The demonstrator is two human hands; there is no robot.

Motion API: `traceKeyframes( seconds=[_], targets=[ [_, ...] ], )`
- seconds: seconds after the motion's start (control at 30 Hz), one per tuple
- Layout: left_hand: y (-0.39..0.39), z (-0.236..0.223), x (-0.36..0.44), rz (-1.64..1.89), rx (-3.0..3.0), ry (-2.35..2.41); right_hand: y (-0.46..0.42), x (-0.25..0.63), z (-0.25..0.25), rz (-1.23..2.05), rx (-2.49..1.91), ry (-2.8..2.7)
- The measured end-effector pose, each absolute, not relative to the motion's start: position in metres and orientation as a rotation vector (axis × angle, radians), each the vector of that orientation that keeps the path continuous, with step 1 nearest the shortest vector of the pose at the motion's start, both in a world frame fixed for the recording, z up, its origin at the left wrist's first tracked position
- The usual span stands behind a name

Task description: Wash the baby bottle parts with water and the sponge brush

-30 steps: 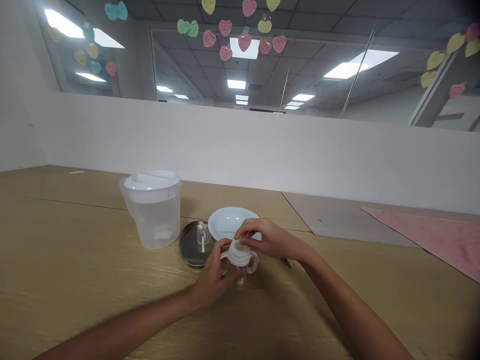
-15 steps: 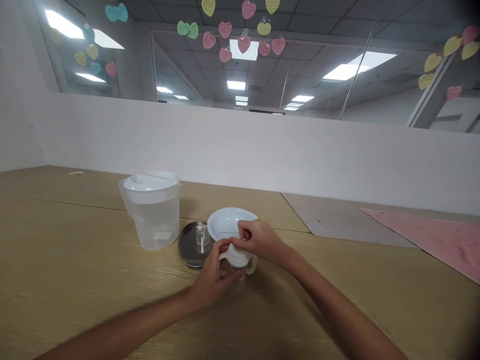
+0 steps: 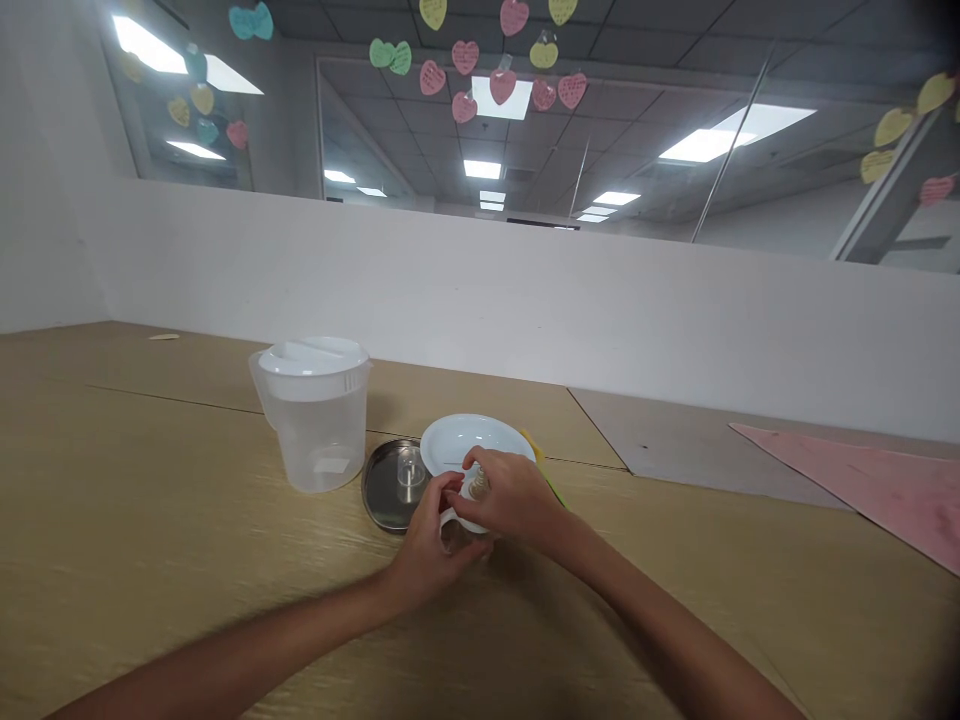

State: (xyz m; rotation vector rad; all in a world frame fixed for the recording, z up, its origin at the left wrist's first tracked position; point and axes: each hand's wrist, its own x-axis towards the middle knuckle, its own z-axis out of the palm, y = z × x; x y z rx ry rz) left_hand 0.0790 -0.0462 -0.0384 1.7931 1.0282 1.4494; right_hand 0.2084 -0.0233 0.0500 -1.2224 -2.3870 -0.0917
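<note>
A small sippy cup [image 3: 448, 518] with a white lid and side handles is between my hands, mostly covered by them. My left hand [image 3: 424, 560] is wrapped round its left side, thumb low and fingers near the lid. My right hand [image 3: 521, 497] bends over the top, with its fingers curled on the lid. A pale, ridged piece [image 3: 478, 485] shows between the right fingers; what it is I cannot make out. Just beyond the hands lies a white plate [image 3: 442, 435]. A round metal tray [image 3: 381, 505] holding a small clear part [image 3: 410, 475] sits to the left.
A translucent lidded pitcher [image 3: 322, 430] stands at the left on the tan tabletop [image 3: 187, 500]. Something yellow-green [image 3: 556, 490] pokes out beside the plate, behind my right hand. A pink sheet [image 3: 885, 490] lies far right, and a white wall [image 3: 480, 300] rises behind.
My right hand has come down over the cup's top, its fingers now spread round the lid instead of pinching above it. The view has shifted slightly.
</note>
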Motion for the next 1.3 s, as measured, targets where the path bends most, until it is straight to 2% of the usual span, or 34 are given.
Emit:
traceKeyframes(
  seconds=[0.17,0.37,0.47,0.67,0.9,1.07,1.2,1.3],
  targets=[
    [-0.050,-0.039,0.074,1.504,1.732,0.977,-0.021,0.211,0.050,-0.120,-1.240,-2.408],
    [-0.026,-0.036,0.052,1.925,1.441,1.271,-0.018,0.214,0.052,-0.168,-1.285,-2.471],
    [-0.001,-0.036,0.036,1.876,1.535,1.399,-0.018,0.214,0.053,-0.178,-1.279,-2.501],
    [0.026,-0.042,0.016,1.526,1.463,1.424,-0.018,0.214,0.054,-0.183,-1.286,-2.512],
    [0.013,-0.027,0.022,1.865,1.364,1.478,-0.022,0.216,0.061,-0.121,-1.298,-2.471],
    [-0.024,0.007,0.046,2.043,1.582,1.166,-0.024,0.219,0.068,-0.119,-0.954,-2.314],
    [-0.053,0.022,0.064,1.947,1.743,0.878,-0.027,0.219,0.071,-0.150,-0.548,-2.335],
    [-0.061,0.019,0.067,1.877,1.799,0.846,-0.029,0.219,0.072,-0.040,-0.501,-2.241]
  ],
)
